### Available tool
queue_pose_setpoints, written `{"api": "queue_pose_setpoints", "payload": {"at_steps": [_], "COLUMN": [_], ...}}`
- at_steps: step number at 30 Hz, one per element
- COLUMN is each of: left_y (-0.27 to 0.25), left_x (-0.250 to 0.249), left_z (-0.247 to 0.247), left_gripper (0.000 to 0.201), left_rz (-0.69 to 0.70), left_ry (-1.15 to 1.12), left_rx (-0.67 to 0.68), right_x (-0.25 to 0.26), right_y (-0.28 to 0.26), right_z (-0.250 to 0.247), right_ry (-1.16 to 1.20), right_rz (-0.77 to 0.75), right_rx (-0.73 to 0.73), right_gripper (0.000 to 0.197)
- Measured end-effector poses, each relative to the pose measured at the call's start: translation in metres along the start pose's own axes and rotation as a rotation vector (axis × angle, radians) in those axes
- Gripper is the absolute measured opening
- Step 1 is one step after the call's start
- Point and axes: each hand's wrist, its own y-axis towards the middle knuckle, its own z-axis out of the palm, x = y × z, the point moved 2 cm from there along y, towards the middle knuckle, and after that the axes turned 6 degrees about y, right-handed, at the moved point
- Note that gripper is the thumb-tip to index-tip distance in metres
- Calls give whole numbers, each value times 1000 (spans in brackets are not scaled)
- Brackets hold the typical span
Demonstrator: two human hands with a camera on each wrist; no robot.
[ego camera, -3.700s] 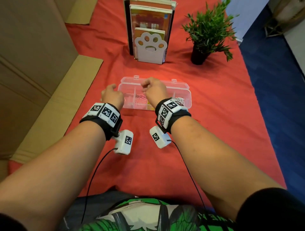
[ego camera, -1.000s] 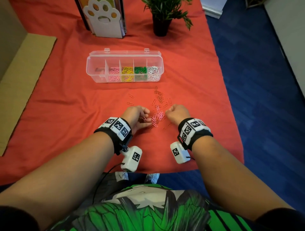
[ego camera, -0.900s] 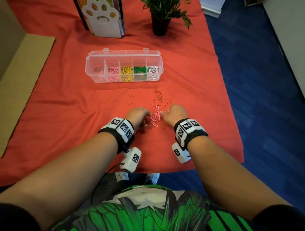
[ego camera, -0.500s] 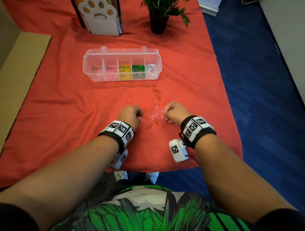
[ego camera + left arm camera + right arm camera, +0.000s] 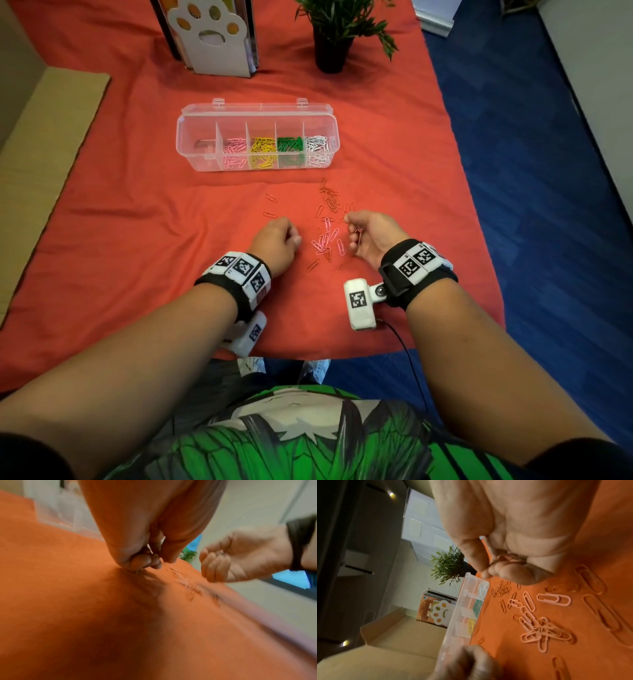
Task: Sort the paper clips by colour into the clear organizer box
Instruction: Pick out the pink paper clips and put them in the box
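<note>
The clear organizer box (image 5: 191,137) lies open on the red cloth, with pink, yellow, green and white clips in separate compartments. Loose red and pink paper clips (image 5: 325,240) are scattered between my hands. My left hand (image 5: 294,240) is curled with its fingertips (image 5: 145,562) down on the cloth beside the pile, pinching what looks like one clip; the left wrist view is blurred. My right hand (image 5: 356,236) is turned palm inward, its curled fingers holding a few red clips (image 5: 503,559). The pink clips (image 5: 537,628) lie just below it.
A paw-print bookend (image 5: 212,37) with books and a potted plant (image 5: 330,41) stand at the back of the table. Cardboard (image 5: 41,154) lies along the left side. The table's near edge (image 5: 342,356) is close behind my wrists, with blue floor on the right.
My right hand has rolled its palm inward and lifted slightly with red clips in it. My left hand has stayed curled at the left of the pile.
</note>
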Motion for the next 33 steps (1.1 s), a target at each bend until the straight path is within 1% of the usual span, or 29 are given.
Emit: {"api": "queue_pose_setpoints", "payload": {"at_steps": [1,2,4,5,7,8,9,10,11,12,14,15,16,17,19,20,22,23,24,25,26,27,28,29,30,31,32,33], "left_y": [1,1,0,-1,-3,-3,-3,-2,-1,0,1,1,1,2,3,3,3,4,4,5,5,6,5,4,2,-1,-3,-3], "left_x": [-2,-4,-8,-12,-21,-24,-26,-26,-25,-24,-23,-24,-23,-21,-19,-18,-17,-15,-15,-15,-16,-16,-18,-18,-19,-20,-21,-22], "left_z": [0,0,0,-1,-6,-7,-6,-4,-3,-1,2,3,5,8,13,15,17,19,18,18,17,16,14,12,8,3,-1,-5], "left_gripper": [9,14,28,32,30,28,28,26,24,20,8,8,16,22,22,20,16,15,14,12,11,13,15,16,17,18,18,20], "left_rz": [-45,-104,-230,-284,-373,-416,-454,-474,-459,-400,-195,-83,3,75,155,170,189,187,161,122,52,-46,-159,-259,-339,-380,-395,-396], "left_ry": [-125,-288,-651,-809,-1020,-1082,-1110,-1083,-977,-795,-360,-175,0,128,253,283,325,325,299,236,124,-64,-313,-564,-778,-944,-1048,-1111], "left_rx": [14,40,102,136,193,211,222,217,197,169,121,97,72,52,26,30,36,41,53,66,98,147,199,232,260,299,333,350], "right_x": [0,0,2,1,-4,-8,-14,-18,-21,-23,-23,-22,-19,-17,-8,-4,2,2,2,2,2,2,1,1,0,0,-1,0], "right_y": [2,4,5,6,4,4,6,6,6,6,6,6,7,7,6,6,3,0,-2,-6,-7,-8,-6,-6,-5,-2,1,5], "right_z": [-1,-2,-2,-2,2,3,5,7,10,13,16,16,16,15,12,11,7,5,3,2,0,-1,-3,-2,-1,1,3,5], "right_ry": [-116,-287,-717,-915,-1227,-1344,-1430,-1478,-1517,-1560,-1630,-1639,-1614,-1547,-1320,-1145,-645,-375,-144,30,151,237,284,315,307,264,174,31], "right_rz": [-35,-80,-188,-246,-320,-382,-430,-474,-513,-533,-547,-539,-516,-492,-433,-383,-224,-153,-113,-89,-73,-62,-51,-37,-15,8,12,2], "right_rx": [-43,-87,-151,-170,-205,-217,-216,-214,-216,-214,-205,-199,-189,-174,-154,-140,-80,-26,33,98,150,192,199,183,147,97,35,-25], "right_gripper": [20,21,24,22,11,16,26,33,36,37,39,39,38,34,17,10,19,23,23,20,14,8,6,9,14,18,20,21]}}
